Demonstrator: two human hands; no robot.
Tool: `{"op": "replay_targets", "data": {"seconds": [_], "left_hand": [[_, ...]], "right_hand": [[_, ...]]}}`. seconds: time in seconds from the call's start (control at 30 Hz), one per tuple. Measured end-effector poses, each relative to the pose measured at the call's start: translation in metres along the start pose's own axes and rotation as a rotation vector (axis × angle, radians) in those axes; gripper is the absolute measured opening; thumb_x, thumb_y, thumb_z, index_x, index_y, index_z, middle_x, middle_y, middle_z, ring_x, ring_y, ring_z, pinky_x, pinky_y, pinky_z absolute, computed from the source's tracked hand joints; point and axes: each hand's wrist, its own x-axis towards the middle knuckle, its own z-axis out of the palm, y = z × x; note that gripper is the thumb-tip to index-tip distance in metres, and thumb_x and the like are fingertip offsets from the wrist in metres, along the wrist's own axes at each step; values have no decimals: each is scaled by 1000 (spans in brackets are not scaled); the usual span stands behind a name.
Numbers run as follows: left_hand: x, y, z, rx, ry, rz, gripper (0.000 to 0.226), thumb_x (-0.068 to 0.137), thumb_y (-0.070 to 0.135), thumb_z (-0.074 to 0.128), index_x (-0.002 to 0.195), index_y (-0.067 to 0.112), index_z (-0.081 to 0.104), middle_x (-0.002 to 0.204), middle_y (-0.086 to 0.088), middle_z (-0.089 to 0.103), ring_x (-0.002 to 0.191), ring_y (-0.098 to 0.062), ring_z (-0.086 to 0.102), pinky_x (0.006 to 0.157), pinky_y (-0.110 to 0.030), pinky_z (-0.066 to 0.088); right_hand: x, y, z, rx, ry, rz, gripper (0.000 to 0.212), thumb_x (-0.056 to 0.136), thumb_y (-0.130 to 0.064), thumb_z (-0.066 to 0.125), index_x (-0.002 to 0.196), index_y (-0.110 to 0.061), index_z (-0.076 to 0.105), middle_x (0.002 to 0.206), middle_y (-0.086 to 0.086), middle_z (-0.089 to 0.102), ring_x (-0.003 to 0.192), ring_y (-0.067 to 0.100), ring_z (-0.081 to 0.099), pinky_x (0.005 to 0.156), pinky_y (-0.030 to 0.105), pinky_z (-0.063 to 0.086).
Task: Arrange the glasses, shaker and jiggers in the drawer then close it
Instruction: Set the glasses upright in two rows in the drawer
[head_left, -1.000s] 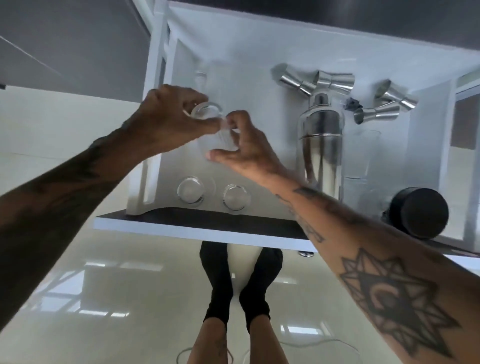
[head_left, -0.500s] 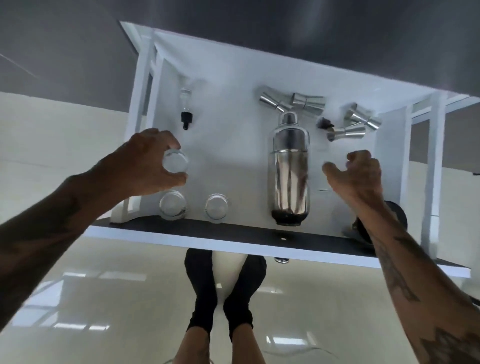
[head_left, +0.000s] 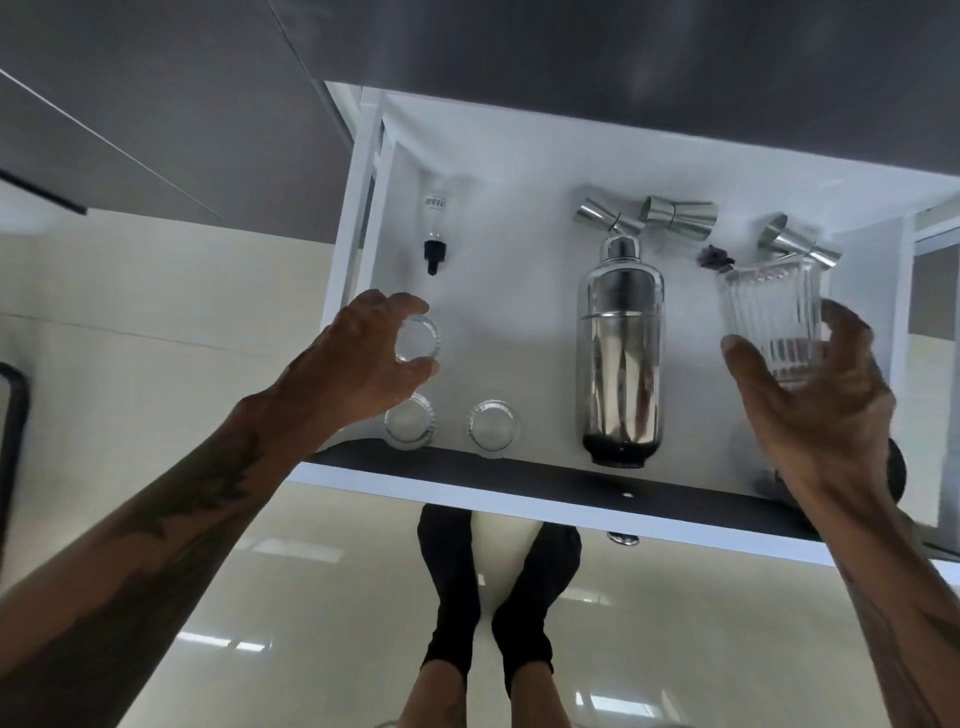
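The white drawer (head_left: 519, 156) stands pulled out below me. My left hand (head_left: 358, 358) curls around a small clear glass (head_left: 418, 340) standing upright at the drawer's left. Two more small glasses (head_left: 410, 427) (head_left: 493, 430) stand upright along the front edge. The steel shaker (head_left: 621, 353) lies on its side in the middle, cap pointing to the back. Steel jiggers (head_left: 608, 217) (head_left: 678, 214) (head_left: 797, 244) lie at the back. My right hand (head_left: 821, 415) wraps the base of a ribbed tall glass (head_left: 771, 317), lying on its side at the right.
A clear dropper bottle (head_left: 435, 228) with a black tip lies at the back left. A small dark object (head_left: 714, 257) sits between the jiggers. The drawer's dark front edge (head_left: 519, 475) carries a metal knob (head_left: 622, 538). My feet in black socks (head_left: 493, 597) stand on glossy tile.
My left hand carried the small glass down to the drawer's left side, behind the front pair. My right hand let go of it, moved right and closed on the ribbed tall glass.
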Motion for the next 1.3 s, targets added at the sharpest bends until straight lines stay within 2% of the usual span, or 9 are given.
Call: {"op": "replay_targets", "data": {"seconds": [0.03, 0.1, 0.17, 0.4, 0.57, 0.77, 0.93, 1.1, 1.3], "left_hand": [[0, 0, 0, -10, 1, -2, 61, 82, 38, 73, 136, 22, 49, 139, -11, 53, 122, -31, 54, 94, -35, 45], [-1, -1, 0, -25, 6, -9, 61, 82, 37, 73, 136, 23, 49, 139, -11, 53, 122, -30, 54, 94, -36, 46], [-1, -1, 1, -35, 6, -17, 61, 81, 37, 74, 135, 23, 50, 138, -11, 54, 119, -29, 55, 91, -33, 45], [0, -2, 0, -81, 6, -36, 60, 79, 34, 77, 132, 22, 53, 136, -10, 56, 117, -28, 57, 86, -26, 39], [0, -4, 0, -106, -2, -30, 60, 78, 33, 78, 132, 21, 53, 138, -11, 55, 116, -29, 58, 85, -26, 40], [-9, -3, 3, -64, -12, -10, 73, 80, 33, 75, 143, 25, 38, 146, -10, 43, 123, -29, 51, 91, -29, 42], [-31, -8, 2, 70, -26, 161, 101, 68, 51, 79, 149, 33, 22, 161, -5, 15, 138, -33, 38, 99, -45, 47], [-35, -5, 7, 313, -95, 224, 117, 64, 56, 80, 153, 31, 8, 164, -7, -2, 140, -32, 34, 87, -45, 54], [-34, -8, -2, 416, -88, 272, 116, 65, 53, 81, 153, 30, 8, 163, -7, 5, 136, -30, 38, 80, -40, 56]], "right_hand": [[-8, -9, -6, -20, 29, -66, 72, 85, -46, 68, 143, -16, 39, 131, 22, 53, 110, 40, 56, 85, 35, 47], [-20, -33, -7, 22, 16, -245, 71, 82, -38, 74, 142, -13, 46, 127, 23, 51, 100, 31, 56, 90, 16, 42], [-26, -55, 6, 127, -100, -367, 66, 79, -29, 80, 133, -5, 50, 120, 18, 54, 94, 23, 53, 83, 3, 35], [-21, -108, 75, -82, -499, -520, 52, 85, -33, 70, 133, -23, 54, 129, 7, 48, 126, 25, 39, 101, 27, 34], [-24, -120, 92, -174, -556, -561, 57, 83, -35, 69, 137, -30, 51, 129, 4, 41, 124, 21, 38, 96, 41, 51], [-38, -128, 93, -229, -616, -646, 60, 88, -47, 61, 144, -40, 41, 132, 4, 36, 125, 19, 36, 99, 36, 43], [-33, -105, 68, -98, -778, -535, 91, 77, -47, 69, 149, -52, 14, 158, 1, 14, 144, 28, 24, 114, 43, 34], [-45, -83, 66, -92, -898, -495, 121, 65, -32, 84, 147, -54, -2, 162, -7, -1, 152, 28, 11, 117, 45, 32], [-59, -82, 85, -60, -810, -546, 122, 65, -33, 84, 149, -45, -5, 157, -2, 22, 130, 17, 53, 122, 37, -15]]}}
